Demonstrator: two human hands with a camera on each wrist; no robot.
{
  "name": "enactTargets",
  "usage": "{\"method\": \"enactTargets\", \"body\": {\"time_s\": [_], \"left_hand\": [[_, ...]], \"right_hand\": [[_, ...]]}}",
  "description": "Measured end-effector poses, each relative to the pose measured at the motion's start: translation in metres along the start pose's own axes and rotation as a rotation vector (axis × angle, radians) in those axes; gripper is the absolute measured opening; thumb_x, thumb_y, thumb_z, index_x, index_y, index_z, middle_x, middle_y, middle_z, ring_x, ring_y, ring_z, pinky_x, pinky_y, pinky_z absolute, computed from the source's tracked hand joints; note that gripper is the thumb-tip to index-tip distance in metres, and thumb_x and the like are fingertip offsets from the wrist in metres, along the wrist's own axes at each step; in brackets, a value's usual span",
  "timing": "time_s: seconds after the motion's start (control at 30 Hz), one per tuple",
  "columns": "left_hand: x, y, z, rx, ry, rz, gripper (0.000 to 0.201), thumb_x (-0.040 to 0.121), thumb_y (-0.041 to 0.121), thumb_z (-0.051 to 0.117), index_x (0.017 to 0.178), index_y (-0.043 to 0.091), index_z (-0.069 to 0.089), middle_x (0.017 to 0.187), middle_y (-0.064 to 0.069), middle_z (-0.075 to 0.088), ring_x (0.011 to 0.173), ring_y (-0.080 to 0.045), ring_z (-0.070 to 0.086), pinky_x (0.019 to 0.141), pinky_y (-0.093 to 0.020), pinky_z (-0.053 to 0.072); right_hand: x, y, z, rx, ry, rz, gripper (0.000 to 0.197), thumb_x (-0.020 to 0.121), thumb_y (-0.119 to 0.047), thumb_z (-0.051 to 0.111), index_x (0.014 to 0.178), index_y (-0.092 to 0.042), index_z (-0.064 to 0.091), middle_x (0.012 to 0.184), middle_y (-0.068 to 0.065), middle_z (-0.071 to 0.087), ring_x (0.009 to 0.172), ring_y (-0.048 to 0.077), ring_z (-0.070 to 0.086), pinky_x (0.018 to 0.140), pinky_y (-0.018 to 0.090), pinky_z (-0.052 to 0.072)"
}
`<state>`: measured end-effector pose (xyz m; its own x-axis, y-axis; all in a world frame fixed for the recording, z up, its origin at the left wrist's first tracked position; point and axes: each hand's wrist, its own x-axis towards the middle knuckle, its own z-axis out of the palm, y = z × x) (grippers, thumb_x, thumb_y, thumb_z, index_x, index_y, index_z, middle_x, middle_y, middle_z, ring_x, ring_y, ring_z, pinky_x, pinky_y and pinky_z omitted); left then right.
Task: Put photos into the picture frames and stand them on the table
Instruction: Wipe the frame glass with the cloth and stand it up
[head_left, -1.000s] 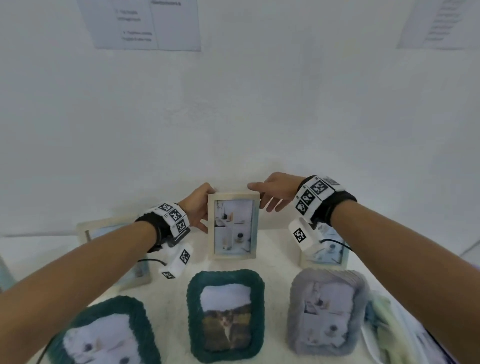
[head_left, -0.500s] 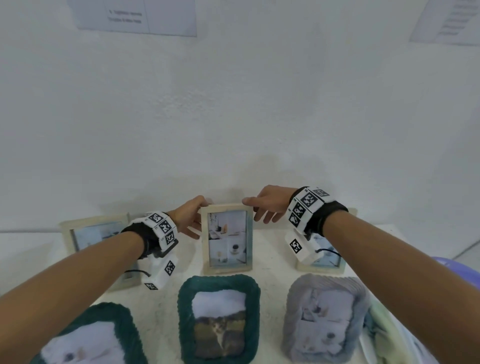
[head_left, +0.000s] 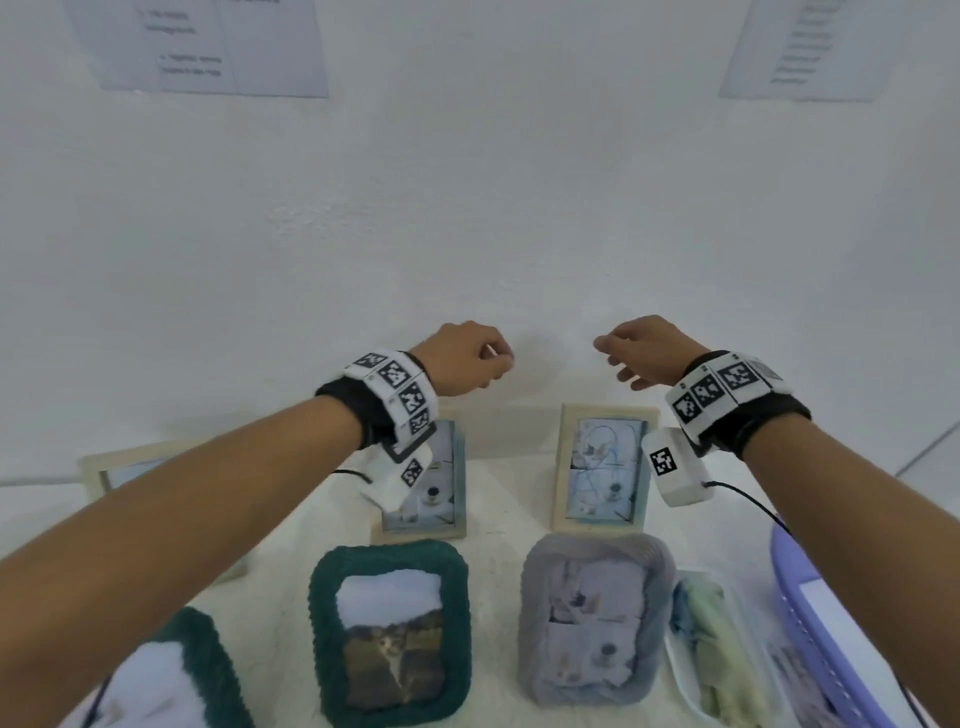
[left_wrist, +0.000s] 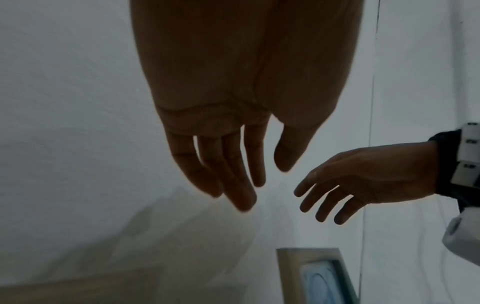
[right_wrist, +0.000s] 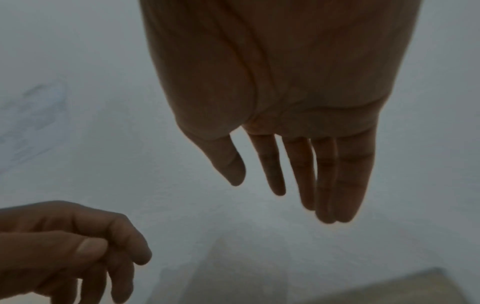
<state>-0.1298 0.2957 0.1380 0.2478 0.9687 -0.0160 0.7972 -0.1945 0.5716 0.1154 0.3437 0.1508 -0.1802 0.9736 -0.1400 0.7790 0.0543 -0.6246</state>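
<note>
My left hand (head_left: 488, 364) and right hand (head_left: 623, 358) hover empty above the back row, fingers relaxed; the wrist views show the left hand (left_wrist: 249, 185) and right hand (right_wrist: 285, 185) holding nothing. Below the left wrist a light wooden frame (head_left: 441, 493) with a photo stands upright, partly hidden by the wrist camera. A second wooden frame (head_left: 602, 467) stands to its right, a third (head_left: 119, 467) at far left. In front stand a dark green plush frame (head_left: 389, 629), a grey plush frame (head_left: 592, 623) and another green one (head_left: 171, 670), each with a photo.
A white wall (head_left: 519, 234) rises close behind the frames. A clear plastic container (head_left: 717, 649) with papers and a purple basket (head_left: 826, 613) sit at the right edge of the white table (head_left: 498, 519).
Both hands let go of the middle wooden frame's top corners and rose above it. The frame stays standing on the table.
</note>
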Motion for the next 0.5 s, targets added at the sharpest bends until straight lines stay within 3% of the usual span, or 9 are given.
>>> {"method": "enactTargets", "body": {"time_s": [0.13, 0.2, 0.27, 0.4, 0.5], "left_hand": [[0.034, 0.038, 0.047, 0.224, -0.228, -0.048, 0.039, 0.099, 0.037, 0.052, 0.131, 0.016, 0.053, 0.118, -0.003, 0.064, 0.102, -0.020, 0.066, 0.089, -0.030, 0.049], [0.046, 0.049, 0.067, 0.369, -0.275, -0.068, 0.049, 0.099, 0.036, 0.051, 0.142, 0.013, 0.044, 0.138, -0.009, 0.053, 0.121, -0.026, 0.055, 0.095, -0.031, 0.043], [0.054, 0.054, 0.083, 0.438, -0.283, -0.076, 0.049, 0.100, 0.030, 0.051, 0.143, 0.009, 0.042, 0.143, -0.012, 0.047, 0.125, -0.029, 0.050, 0.098, -0.033, 0.042], [0.061, 0.052, 0.097, 0.411, -0.250, -0.109, 0.035, 0.098, 0.017, 0.049, 0.131, 0.007, 0.052, 0.125, -0.016, 0.060, 0.107, -0.031, 0.063, 0.091, -0.037, 0.052], [0.057, 0.055, 0.093, 0.380, -0.228, -0.115, 0.026, 0.098, 0.014, 0.049, 0.119, 0.004, 0.060, 0.104, -0.015, 0.071, 0.097, -0.030, 0.067, 0.088, -0.039, 0.054]], "right_hand": [[-0.010, 0.045, -0.007, -0.161, 0.081, 0.143, 0.041, 0.096, -0.029, 0.052, 0.112, 0.007, 0.063, 0.109, 0.024, 0.064, 0.096, 0.037, 0.063, 0.088, 0.048, 0.053], [-0.013, 0.067, -0.004, -0.111, 0.032, 0.228, 0.038, 0.093, -0.026, 0.053, 0.102, 0.010, 0.062, 0.100, 0.025, 0.064, 0.088, 0.037, 0.064, 0.087, 0.049, 0.053], [-0.019, 0.085, 0.003, 0.012, -0.064, 0.291, 0.033, 0.093, -0.025, 0.054, 0.102, 0.006, 0.061, 0.098, 0.021, 0.062, 0.081, 0.036, 0.066, 0.085, 0.049, 0.053], [-0.034, 0.101, 0.022, 0.203, -0.169, 0.266, 0.027, 0.096, -0.024, 0.052, 0.116, -0.007, 0.056, 0.107, 0.013, 0.061, 0.081, 0.028, 0.063, 0.080, 0.040, 0.055], [-0.038, 0.104, 0.025, 0.250, -0.136, 0.200, 0.032, 0.096, -0.021, 0.052, 0.123, -0.004, 0.056, 0.100, 0.012, 0.062, 0.079, 0.025, 0.062, 0.077, 0.037, 0.053]]}}
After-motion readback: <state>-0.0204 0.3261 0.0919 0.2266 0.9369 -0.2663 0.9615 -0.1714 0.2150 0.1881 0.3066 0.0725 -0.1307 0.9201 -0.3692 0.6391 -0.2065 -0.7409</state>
